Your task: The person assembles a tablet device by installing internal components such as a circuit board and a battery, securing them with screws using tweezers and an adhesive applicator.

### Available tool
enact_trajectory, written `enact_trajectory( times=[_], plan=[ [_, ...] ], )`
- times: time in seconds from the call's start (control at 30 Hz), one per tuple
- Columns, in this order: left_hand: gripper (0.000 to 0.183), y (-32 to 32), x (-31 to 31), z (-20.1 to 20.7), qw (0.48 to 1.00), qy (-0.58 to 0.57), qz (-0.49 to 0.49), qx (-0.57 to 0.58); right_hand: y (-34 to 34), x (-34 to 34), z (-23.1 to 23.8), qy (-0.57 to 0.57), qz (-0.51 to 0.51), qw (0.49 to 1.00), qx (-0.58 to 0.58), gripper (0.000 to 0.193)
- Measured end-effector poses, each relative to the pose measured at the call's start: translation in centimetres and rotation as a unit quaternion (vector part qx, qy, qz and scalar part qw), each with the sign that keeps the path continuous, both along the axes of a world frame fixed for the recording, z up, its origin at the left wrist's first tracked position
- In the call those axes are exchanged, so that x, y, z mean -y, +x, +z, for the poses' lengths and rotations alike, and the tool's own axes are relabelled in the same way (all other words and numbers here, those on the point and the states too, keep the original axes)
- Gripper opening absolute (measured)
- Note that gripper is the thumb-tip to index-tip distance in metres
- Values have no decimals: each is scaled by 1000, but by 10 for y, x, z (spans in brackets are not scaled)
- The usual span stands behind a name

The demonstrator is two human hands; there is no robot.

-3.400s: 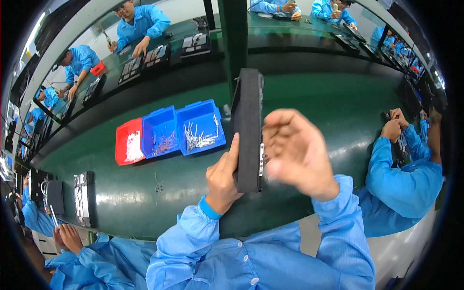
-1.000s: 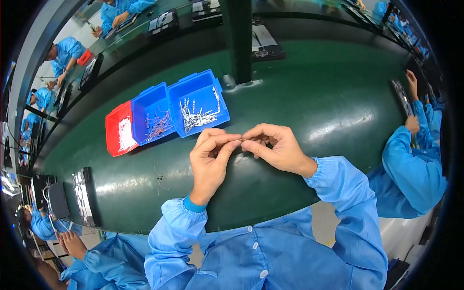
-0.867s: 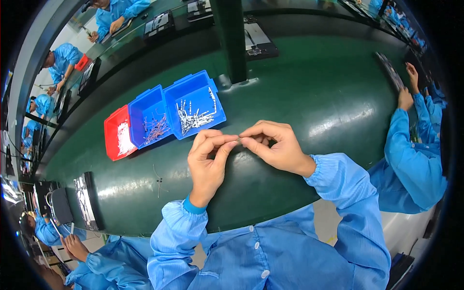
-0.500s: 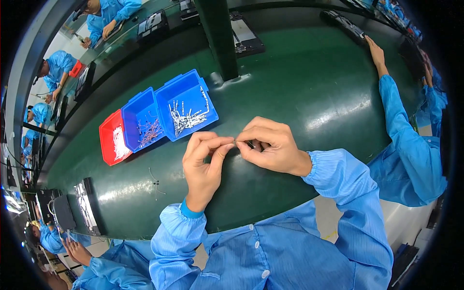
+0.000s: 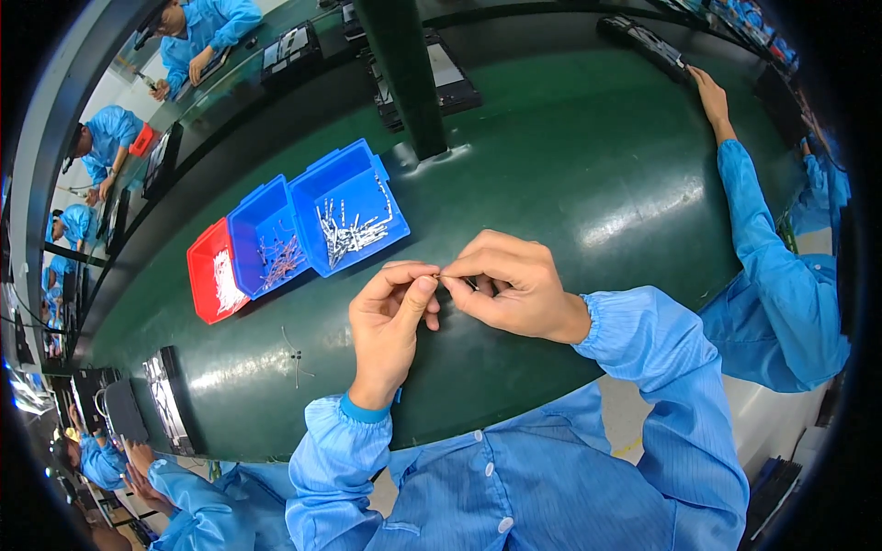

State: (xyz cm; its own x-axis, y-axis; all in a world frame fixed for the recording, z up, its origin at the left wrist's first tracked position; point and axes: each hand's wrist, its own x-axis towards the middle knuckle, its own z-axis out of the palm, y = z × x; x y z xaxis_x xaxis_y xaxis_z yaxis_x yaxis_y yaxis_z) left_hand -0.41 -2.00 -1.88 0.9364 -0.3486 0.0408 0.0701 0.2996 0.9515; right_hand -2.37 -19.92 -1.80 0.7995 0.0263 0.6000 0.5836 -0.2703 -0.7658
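Observation:
My left hand [image 5: 384, 326] and my right hand [image 5: 519, 286] meet fingertip to fingertip above the table. Each is closed in a pinch on a tiny, thin piece that is too small to name. A bit of something dark shows between the curled fingers of the right hand. Beyond my left hand stand a blue bin [image 5: 313, 188] of short black-and-white strips [image 5: 354, 234], a second blue bin [image 5: 246, 209] with thin reddish wires [image 5: 283, 257], and a red bin [image 5: 204, 298] holding white pieces [image 5: 227, 283]. Thin wires with small dark ends [image 5: 296, 354] lie on the table left of my left wrist.
A green post [image 5: 404, 83] rises from the green table [image 5: 551, 184] beyond the bins. Flat black devices [image 5: 450, 78] sit along the far belt, another device [image 5: 168, 399] at the left. A co-worker's arm [image 5: 749, 197] reaches in at the right; other people sit along the left.
The lower fingers of my left hand have loosened from the curl, while both pinches stay together. Behind the post, the black device has shifted left. A co-worker's hands at lower left have moved.

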Motion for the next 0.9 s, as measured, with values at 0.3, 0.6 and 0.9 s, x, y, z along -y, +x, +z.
enact_trajectory(
  times=[0.3, 0.6, 0.9],
  plan=[
    [9, 8, -8, 8, 989, 94, 44, 103, 8, 14, 10, -109, 13, 991, 78, 14],
    [7, 8, -11, 10, 992, 96, 33, 76, 0, 10, 24, 9, 78, 989, -126, 17],
    [8, 1, -4, 7, 985, 110, 26, 130, -2, 6, 14, 22, 68, 990, -122, 7]
  ],
)
